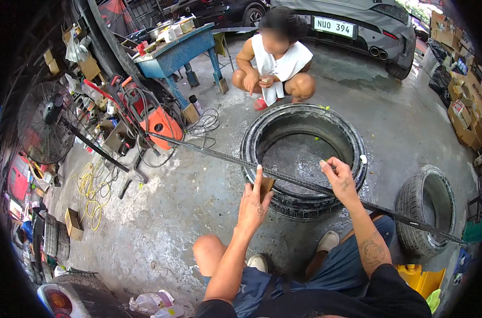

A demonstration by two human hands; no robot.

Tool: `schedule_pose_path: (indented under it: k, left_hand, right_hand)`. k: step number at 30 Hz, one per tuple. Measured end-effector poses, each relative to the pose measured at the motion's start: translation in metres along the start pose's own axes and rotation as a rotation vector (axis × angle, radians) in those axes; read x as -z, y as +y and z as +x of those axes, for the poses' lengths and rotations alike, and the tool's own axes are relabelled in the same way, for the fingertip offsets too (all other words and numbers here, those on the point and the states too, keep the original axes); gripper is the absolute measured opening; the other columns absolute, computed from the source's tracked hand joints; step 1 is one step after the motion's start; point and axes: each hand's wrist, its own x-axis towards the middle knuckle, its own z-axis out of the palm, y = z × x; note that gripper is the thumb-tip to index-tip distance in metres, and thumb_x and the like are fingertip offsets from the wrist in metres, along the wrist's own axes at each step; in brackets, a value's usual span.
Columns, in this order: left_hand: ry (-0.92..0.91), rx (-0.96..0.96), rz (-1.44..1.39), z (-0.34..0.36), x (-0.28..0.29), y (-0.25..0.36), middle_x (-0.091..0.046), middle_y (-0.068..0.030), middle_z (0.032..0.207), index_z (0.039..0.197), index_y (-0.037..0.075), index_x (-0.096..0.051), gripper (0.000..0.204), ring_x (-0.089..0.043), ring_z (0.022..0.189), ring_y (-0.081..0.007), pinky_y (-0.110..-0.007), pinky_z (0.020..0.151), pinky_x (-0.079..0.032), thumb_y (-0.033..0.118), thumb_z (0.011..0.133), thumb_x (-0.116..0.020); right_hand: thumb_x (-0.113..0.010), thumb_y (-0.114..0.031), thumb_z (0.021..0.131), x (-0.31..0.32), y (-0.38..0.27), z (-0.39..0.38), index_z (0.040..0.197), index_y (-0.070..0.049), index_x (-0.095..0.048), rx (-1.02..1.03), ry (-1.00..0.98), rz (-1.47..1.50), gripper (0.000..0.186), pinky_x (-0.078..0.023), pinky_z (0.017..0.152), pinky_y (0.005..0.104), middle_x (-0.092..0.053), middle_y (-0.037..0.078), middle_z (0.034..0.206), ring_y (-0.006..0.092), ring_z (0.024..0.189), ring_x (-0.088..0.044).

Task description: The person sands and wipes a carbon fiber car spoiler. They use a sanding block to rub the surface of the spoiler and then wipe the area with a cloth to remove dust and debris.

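Note:
A long, narrow black strip (225, 155) with a textured surface lies slantwise across a tire (304, 204) resting flat on the floor. My left hand (251, 205) is at the near side of the strip, its index finger stretched up against it. Between that hand's thumb and fingers sits a small brown block (266, 185). Over the tire's opening, my right hand (340, 179) is raised by the strip with thumb and fingers pinched together. What those fingertips hold, if anything, is too small to make out.
Across the tire squats a person (278, 63) with a white cloth. A second tire (426, 212) stands under the strip's right end. An orange pressure washer (161, 127), blue table (172, 55) and fan (47, 122) are left; a grey car (352, 40) is behind.

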Motion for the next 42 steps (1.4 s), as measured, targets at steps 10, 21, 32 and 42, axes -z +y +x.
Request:
schedule_pose_path:
  k: [10, 21, 32, 42]
  left_hand:
    - [-0.038, 0.046, 0.010, 0.003, 0.004, 0.009, -0.055, -0.0255, 0.118, 0.160, 0.022, -0.012, 0.088, -0.060, 0.105, -0.0432, -0.048, 0.090, -0.049, 0.020, 0.092, -0.068]
    - [-0.029, 0.028, 0.017, 0.011, -0.003, 0.011, -0.056, -0.0249, 0.118, 0.160, 0.019, -0.014, 0.087, -0.061, 0.106, -0.0417, -0.046, 0.092, -0.049, 0.017, 0.092, -0.067]
    - [-0.029, 0.029, -0.040, 0.005, -0.001, 0.003, -0.056, -0.0276, 0.117, 0.159, 0.030, -0.013, 0.089, -0.060, 0.103, -0.0450, -0.049, 0.091, -0.049, 0.018, 0.091, -0.068]
    - [-0.015, -0.023, -0.038, 0.005, 0.004, -0.002, -0.054, -0.0238, 0.107, 0.159, 0.029, -0.015, 0.088, -0.058, 0.095, -0.0426, -0.048, 0.086, -0.048, 0.016, 0.091, -0.068]
  right_hand:
    - [-0.049, -0.026, 0.105, 0.003, -0.004, -0.003, 0.086, -0.004, -0.061, -0.149, -0.086, 0.235, 0.031, -0.030, 0.047, 0.0232, -0.042, -0.004, 0.062, 0.0037, 0.052, -0.037]
    - [-0.042, -0.029, 0.107, 0.011, -0.003, 0.001, 0.096, -0.003, -0.058, -0.118, -0.040, 0.303, 0.032, -0.033, 0.041, 0.0230, -0.046, -0.002, 0.061, 0.0052, 0.044, -0.039]
    - [-0.045, -0.033, 0.106, 0.010, 0.011, -0.002, 0.089, -0.014, -0.055, -0.181, 0.065, 0.409, 0.027, -0.029, 0.041, 0.0213, -0.043, -0.006, 0.062, 0.0035, 0.047, -0.035]
    - [-0.053, -0.034, 0.104, 0.006, -0.002, -0.002, 0.080, -0.008, -0.057, -0.212, 0.041, 0.323, 0.035, -0.030, 0.042, 0.0227, -0.040, -0.004, 0.054, 0.0048, 0.044, -0.036]
